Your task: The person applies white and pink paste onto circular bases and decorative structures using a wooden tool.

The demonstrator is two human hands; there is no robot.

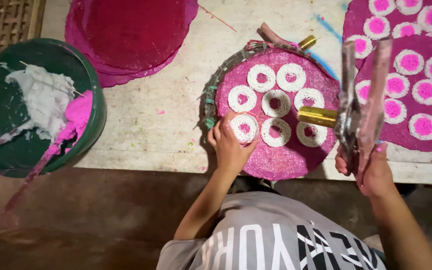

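A round pink mat (286,155) on a woven tray holds several white lacy dough rings with pink middles. My left hand (230,145) rests at the mat's near left, its fingers curled around one ring (244,127). My right hand (368,167) grips the two long handles of a metal press (361,102), held upright over the mat's right edge. The press has a brass cylinder (317,116) pointing left above the rings.
A green bowl (96,107) at left holds white and pink dough with a stick. Stacked dark pink mats (131,35) lie at the top. More mats with filled rings (416,75) sit at the right. The board's near edge runs below the mat.
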